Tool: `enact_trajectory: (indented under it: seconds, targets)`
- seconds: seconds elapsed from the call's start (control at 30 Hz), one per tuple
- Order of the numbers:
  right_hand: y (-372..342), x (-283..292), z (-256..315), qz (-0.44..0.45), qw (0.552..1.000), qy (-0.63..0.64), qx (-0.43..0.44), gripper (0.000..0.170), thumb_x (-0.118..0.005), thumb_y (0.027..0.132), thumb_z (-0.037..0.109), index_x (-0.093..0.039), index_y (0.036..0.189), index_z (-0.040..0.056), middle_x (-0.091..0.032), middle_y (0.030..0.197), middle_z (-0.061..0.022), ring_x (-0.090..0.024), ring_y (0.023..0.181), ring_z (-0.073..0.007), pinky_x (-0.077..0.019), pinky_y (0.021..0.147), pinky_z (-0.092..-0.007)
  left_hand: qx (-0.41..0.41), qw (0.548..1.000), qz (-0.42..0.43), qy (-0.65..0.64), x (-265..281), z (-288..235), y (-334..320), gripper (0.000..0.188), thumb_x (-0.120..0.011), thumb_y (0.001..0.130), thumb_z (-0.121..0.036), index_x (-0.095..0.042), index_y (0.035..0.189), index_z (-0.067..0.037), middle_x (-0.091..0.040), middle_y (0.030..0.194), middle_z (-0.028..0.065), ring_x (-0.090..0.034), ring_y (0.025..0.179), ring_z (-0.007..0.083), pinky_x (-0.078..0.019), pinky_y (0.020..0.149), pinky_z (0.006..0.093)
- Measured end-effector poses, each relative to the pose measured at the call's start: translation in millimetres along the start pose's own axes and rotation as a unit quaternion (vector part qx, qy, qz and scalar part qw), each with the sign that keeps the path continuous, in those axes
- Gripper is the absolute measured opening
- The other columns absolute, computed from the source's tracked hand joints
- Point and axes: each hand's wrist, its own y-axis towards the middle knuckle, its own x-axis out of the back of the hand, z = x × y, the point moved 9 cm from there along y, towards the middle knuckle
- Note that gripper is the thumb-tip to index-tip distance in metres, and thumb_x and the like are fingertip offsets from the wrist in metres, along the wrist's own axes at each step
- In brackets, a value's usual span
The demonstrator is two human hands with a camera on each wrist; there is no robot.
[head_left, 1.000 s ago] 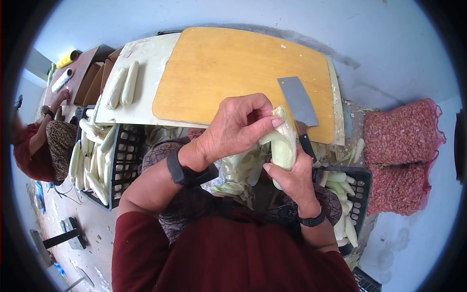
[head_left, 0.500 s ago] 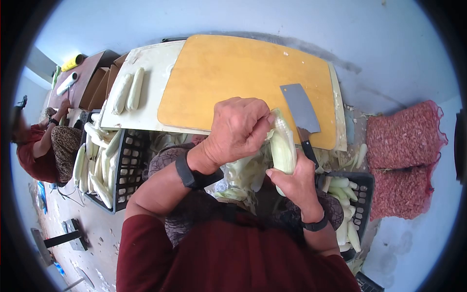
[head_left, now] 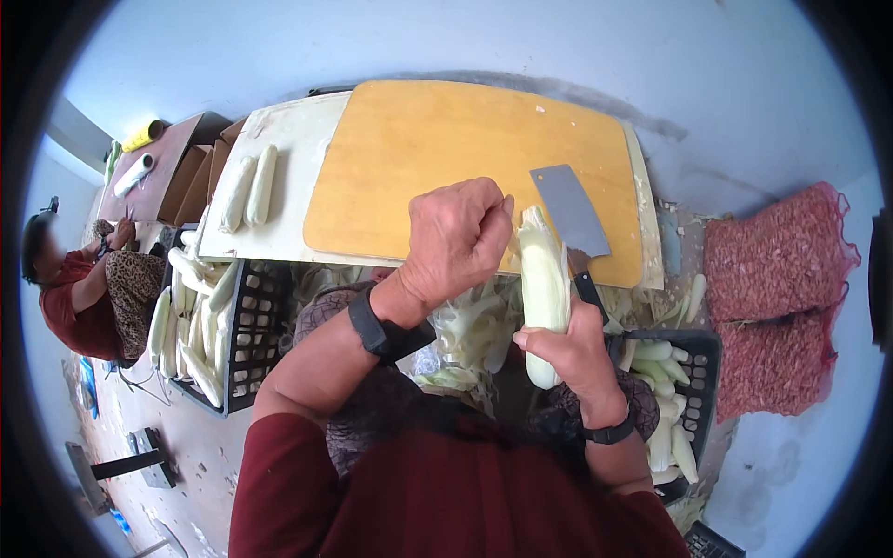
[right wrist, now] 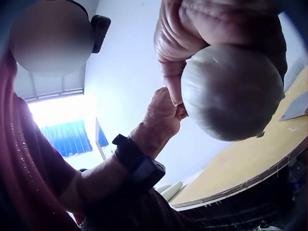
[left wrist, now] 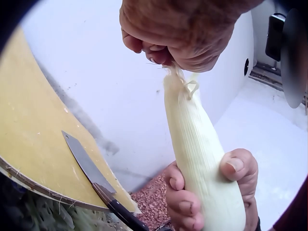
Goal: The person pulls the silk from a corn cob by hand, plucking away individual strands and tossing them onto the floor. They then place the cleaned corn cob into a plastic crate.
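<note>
A pale corn ear in thin husk (head_left: 543,302) stands roughly upright in the right hand (head_left: 579,352), whose thumb and fingers wrap its lower part. Beside its top, the left hand (head_left: 458,237) has its fingers curled. In the left wrist view, that left hand (left wrist: 185,31) pinches the frayed strands at the tip of the ear (left wrist: 202,159), while the right hand (left wrist: 240,175) grips below. The right wrist view shows the round end of the ear (right wrist: 231,91) under the right hand (right wrist: 221,24), with the left hand (right wrist: 162,115) beyond.
A cleaver (head_left: 572,209) lies on the yellow board (head_left: 446,167). Two ears (head_left: 261,186) rest on the white board at left. Crates of ears stand left (head_left: 244,325) and right (head_left: 709,372). Red mesh sacks (head_left: 777,251) lie at right; another person (head_left: 79,298) sits at left.
The left hand has gone from picking at the ear's tip with thumb and finger to a curled fist beside it. Loose husk near the top has shifted, showing a smoother pale side.
</note>
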Motion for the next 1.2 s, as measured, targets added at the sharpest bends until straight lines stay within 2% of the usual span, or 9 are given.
enact_trajectory:
  seconds: [0.1,0.17,0.4,0.6,0.7,0.77,0.87,1.0,1.2]
  targets:
    - [-1.4,-2.3,-1.6,0.02,0.999,0.035,-0.023,0.031,-0.07,0.068,0.013,-0.057,0.088,-0.0058,-0.058,0.071,-0.0047,-0.053,0.064,-0.0094,-0.0435,0.057,-0.0262,-0.007,1.0,0.001,0.019,-0.1,-3.5,1.8,0.017,-0.06,0.078,-0.001,-0.049,0.065,-0.001,-0.046,0.053,0.0106,-0.044,0.043,0.0217,-0.036,0.043,0.0312]
    - [-1.4,-3.1,-3.1,0.029,0.998,0.047,-0.035,0.03,-0.069,0.068,0.013,-0.057,0.088,-0.0058,-0.058,0.071,-0.0049,-0.053,0.063,-0.0095,-0.043,0.056,-0.026,0.018,1.0,0.007,0.02,-2.5,-0.3,1.7,0.017,-0.059,0.076,-0.004,-0.048,0.064,-0.004,-0.049,0.054,0.0124,-0.052,0.05,0.0313,-0.0393,0.046,0.0378]
    - [-3.0,-7.3,-10.5,0.06,0.99,0.087,-0.093,0.035,-0.067,0.066,0.011,-0.057,0.093,-0.0098,-0.061,0.074,-0.0114,-0.061,0.063,-0.0161,-0.05,0.059,-0.0273,0.046,0.999,0.007,0.019,-4.0,6.5,2.5,0.016,-0.058,0.077,-0.006,-0.051,0.064,-0.004,-0.051,0.055,0.0133,-0.053,0.05,0.0312,-0.0405,0.046,0.036]
    - [-12.5,-16.6,-9.5,0.106,0.987,0.082,-0.092,0.036,-0.066,0.063,0.012,-0.058,0.09,-0.0084,-0.061,0.073,-0.0134,-0.061,0.063,-0.0191,-0.0508,0.06,-0.03,0.184,0.973,-0.132,-0.052,44.9,74.9,19.9,0.026,-0.056,0.086,-0.014,-0.053,0.064,-0.001,-0.046,0.048,0.0049,-0.042,0.046,0.0093,-0.0374,0.046,0.0276]
    - [-10.4,-17.6,-12.2,0.132,0.974,0.16,-0.097,0.033,-0.066,0.063,0.011,-0.059,0.09,-0.0067,-0.062,0.073,-0.0128,-0.061,0.064,-0.0193,-0.0502,0.06,-0.0305,0.221,0.958,-0.101,-0.154,45.6,76.6,14.0,0.026,-0.054,0.088,-0.016,-0.053,0.066,-0.001,-0.051,0.054,0.0007,-0.046,0.051,0.0077,-0.0389,0.049,0.0245]
    - [-9.8,-15.6,-7.9,0.145,0.959,0.232,-0.075,0.03,-0.064,0.063,0.008,-0.059,0.09,-0.0055,-0.062,0.074,-0.0131,-0.062,0.065,-0.0199,-0.0507,0.062,-0.0313,0.267,0.91,0.016,-0.318,17.1,64.8,7.7,0.017,-0.054,0.09,-0.012,-0.054,0.077,-0.001,-0.057,0.068,0.0007,-0.051,0.058,0.0074,-0.0424,0.054,0.0221]
    - [-7.9,-12.2,-5.0,0.152,0.946,0.278,-0.062,0.03,-0.064,0.063,0.007,-0.059,0.09,-0.0058,-0.062,0.075,-0.014,-0.062,0.065,-0.0206,-0.0519,0.063,-0.032,0.211,0.872,0.074,-0.435,-1.2,45.7,3.1,0.007,-0.054,0.09,-0.007,-0.054,0.087,-0.001,-0.059,0.079,0.0033,-0.052,0.063,0.0077,-0.045,0.058,0.022]
    - [-7.4,-9.8,-6.7,0.15,0.95,0.268,-0.059,0.031,-0.065,0.063,0.008,-0.059,0.09,-0.0059,-0.063,0.077,-0.0141,-0.063,0.066,-0.021,-0.0528,0.063,-0.0327,0.218,0.846,0.104,-0.475,-2.1,25.5,1.3,0.011,-0.052,0.092,-0.008,-0.058,0.098,-0.001,-0.057,0.077,0.001,-0.05,0.063,0.0064,-0.0409,0.06,0.0197]
    - [-9.3,-13.7,-3.6,0.15,0.964,0.214,-0.057,0.03,-0.067,0.062,0.008,-0.06,0.088,-0.0051,-0.063,0.076,-0.0123,-0.062,0.069,-0.0195,-0.0512,0.066,-0.0314,0.235,0.852,0.198,-0.424,-15.6,15.9,-8.3,0.022,-0.049,0.095,-0.019,-0.061,0.09,-0.002,-0.053,0.068,-0.0024,-0.045,0.06,0.0038,-0.0374,0.055,0.0182]
